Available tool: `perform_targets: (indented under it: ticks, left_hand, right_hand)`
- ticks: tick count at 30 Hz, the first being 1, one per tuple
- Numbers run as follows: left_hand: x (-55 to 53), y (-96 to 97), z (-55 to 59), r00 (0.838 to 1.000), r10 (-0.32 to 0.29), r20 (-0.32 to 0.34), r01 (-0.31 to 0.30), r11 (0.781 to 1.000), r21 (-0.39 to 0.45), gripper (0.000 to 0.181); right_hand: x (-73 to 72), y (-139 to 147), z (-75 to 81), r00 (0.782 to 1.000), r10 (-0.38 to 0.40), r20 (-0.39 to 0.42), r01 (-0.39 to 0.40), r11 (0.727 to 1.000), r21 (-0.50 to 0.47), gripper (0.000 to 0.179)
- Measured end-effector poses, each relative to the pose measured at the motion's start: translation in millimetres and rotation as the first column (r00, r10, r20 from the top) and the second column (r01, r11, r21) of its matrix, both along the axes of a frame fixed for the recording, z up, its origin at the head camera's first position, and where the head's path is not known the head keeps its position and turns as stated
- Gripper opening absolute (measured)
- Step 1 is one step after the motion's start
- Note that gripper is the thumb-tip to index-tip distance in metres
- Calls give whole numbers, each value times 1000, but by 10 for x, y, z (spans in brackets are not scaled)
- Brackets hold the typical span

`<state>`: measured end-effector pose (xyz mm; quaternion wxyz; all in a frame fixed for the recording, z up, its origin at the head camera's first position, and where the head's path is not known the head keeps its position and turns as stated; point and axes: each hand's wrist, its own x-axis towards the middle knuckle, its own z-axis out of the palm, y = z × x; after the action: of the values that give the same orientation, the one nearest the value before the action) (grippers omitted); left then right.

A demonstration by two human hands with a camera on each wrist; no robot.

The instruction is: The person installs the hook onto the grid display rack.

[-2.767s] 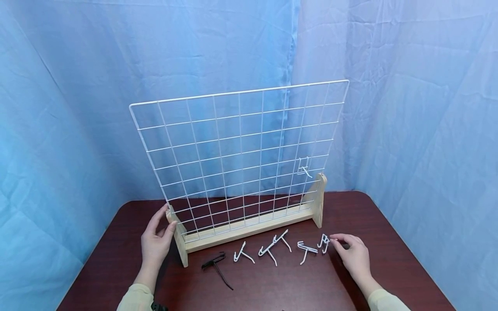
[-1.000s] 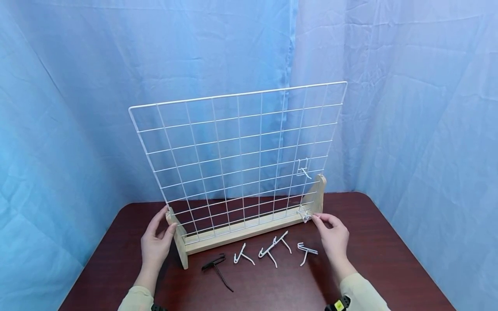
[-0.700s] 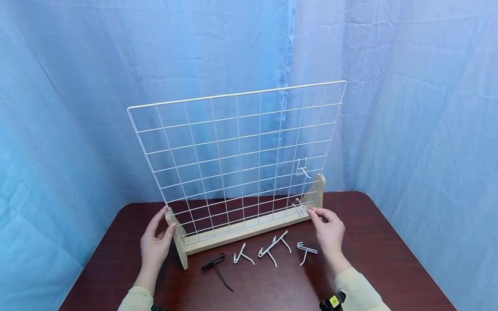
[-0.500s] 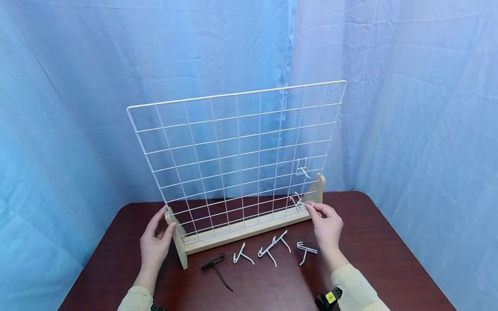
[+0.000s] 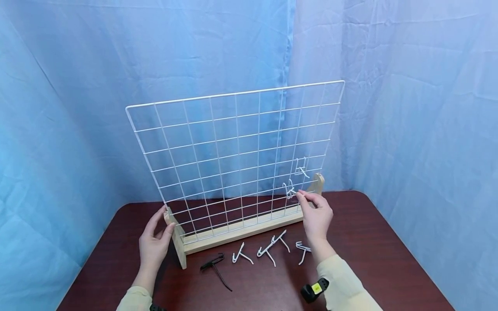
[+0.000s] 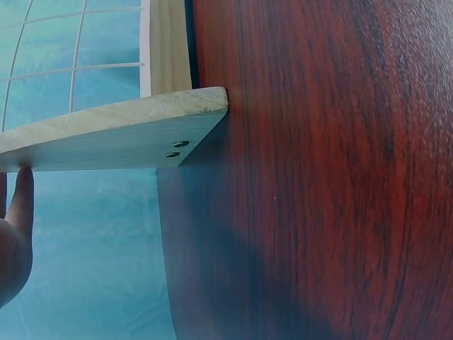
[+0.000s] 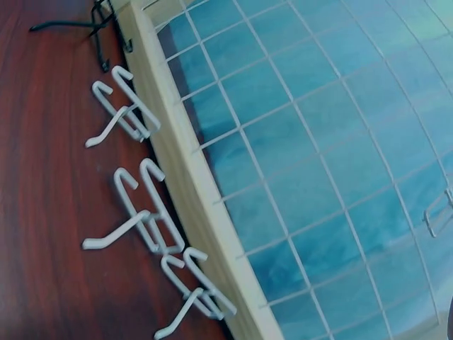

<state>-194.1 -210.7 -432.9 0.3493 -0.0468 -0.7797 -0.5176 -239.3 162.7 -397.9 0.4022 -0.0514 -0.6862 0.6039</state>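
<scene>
head view: the wooden stand (image 5: 233, 235) holds the wire grid (image 5: 235, 93) upright, with one hung white hook (image 5: 301, 168) near the grid's right edge. the right hand (image 5: 317, 216) pinches a held white hook (image 5: 289, 192) between thumb and fingers at the grid's lower right; whether the hook touches the wires i can't tell. the left hand (image 5: 153, 242), thumb and fingers a little apart, grips the stand's end piece at the grid's left edge. in front of the grid lie four loose white hooks (image 5: 242, 254) and a black hook (image 5: 212, 262), on a red-brown table (image 5: 389, 259). blue curtains (image 5: 214, 43) hang behind the grid.

left wrist view: fingers touch the end piece beside the grid; two screws show in it.

right wrist view: three loose white hooks and the black one lie along the grid's foot.
</scene>
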Motion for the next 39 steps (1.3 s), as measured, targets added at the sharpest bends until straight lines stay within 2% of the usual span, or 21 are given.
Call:
perform_targets:
  ticks: [3, 6, 14, 20, 34, 39]
  left_hand:
    - [-3, -1, -7, 1000, -10, -19, 9, 1000, -3, 54]
    - [-12, -2, -11, 999, -13, -32, 13, 1000, -6, 54]
    - [-22, -7, -7, 1000, -13, -28, 13, 1000, -13, 54]
    - [-10, -11, 4, 1000, -13, -4, 13, 1000, -14, 54]
    - [-3, -3, 13, 1000, -18, -8, 18, 1000, 1, 54]
    - [5, 2, 10, 1000, -13, 1, 13, 1000, 3, 54]
  right_hand:
    - [72, -98, 163, 1000, -13, -29, 13, 1000, -5, 11]
    - [91, -158, 255, 998, -10, -58, 9, 1000, -26, 12]
    - [28, -250, 368, 993, -12, -118, -2, 993, -115, 13]
    - [2, -296, 454, 990, -22, -138, 6, 994, -110, 13]
    - [-56, -381, 580, 989, -35, -147, 9, 985, -170, 15]
    - [-156, -367, 500, 988, -30, -150, 2, 983, -185, 15]
